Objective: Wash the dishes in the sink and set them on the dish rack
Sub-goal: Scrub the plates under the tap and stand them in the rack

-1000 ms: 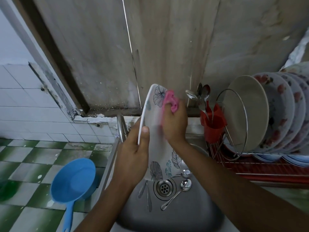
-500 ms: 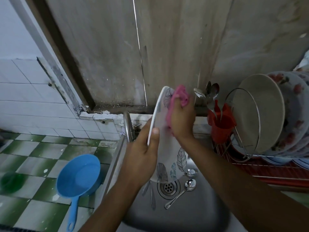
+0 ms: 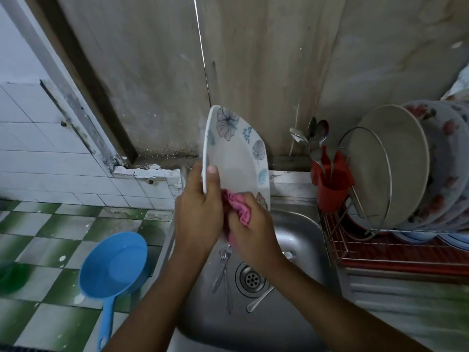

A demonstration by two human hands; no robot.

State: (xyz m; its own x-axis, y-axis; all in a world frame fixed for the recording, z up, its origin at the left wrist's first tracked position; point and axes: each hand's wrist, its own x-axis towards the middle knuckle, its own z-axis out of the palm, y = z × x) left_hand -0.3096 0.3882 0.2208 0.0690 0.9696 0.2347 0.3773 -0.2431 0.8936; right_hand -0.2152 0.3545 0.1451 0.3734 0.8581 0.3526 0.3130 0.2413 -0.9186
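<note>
your left hand (image 3: 199,212) grips the floral plate (image 3: 236,153) by its rim, on edge above the sink (image 3: 299,232); your right hand (image 3: 253,229) curls its fingers round the pink cloth (image 3: 238,207) on the plate's lower face. press flat and cover it rim to rim. the dish rack (image 3: 380,250) sits right of the sink, and no writing is legible.

A white oblong plate (image 3: 236,158) with rounded corners and flower and leaf prints along its rim stands almost upright on edge above the steel sink (image 3: 299,232), its face turned right. The left hand (image 3: 198,214) grips its left edge, thumb on the face. The right hand (image 3: 251,229) presses a crumpled pink cloth (image 3: 239,209) against the plate's lower face. A fork (image 3: 223,265) lies on the sink floor, left of the drain. At right, the wire dish rack (image 3: 380,252) holds a beige plate (image 3: 390,161) and flowered plates (image 3: 446,158) on edge.
</note>
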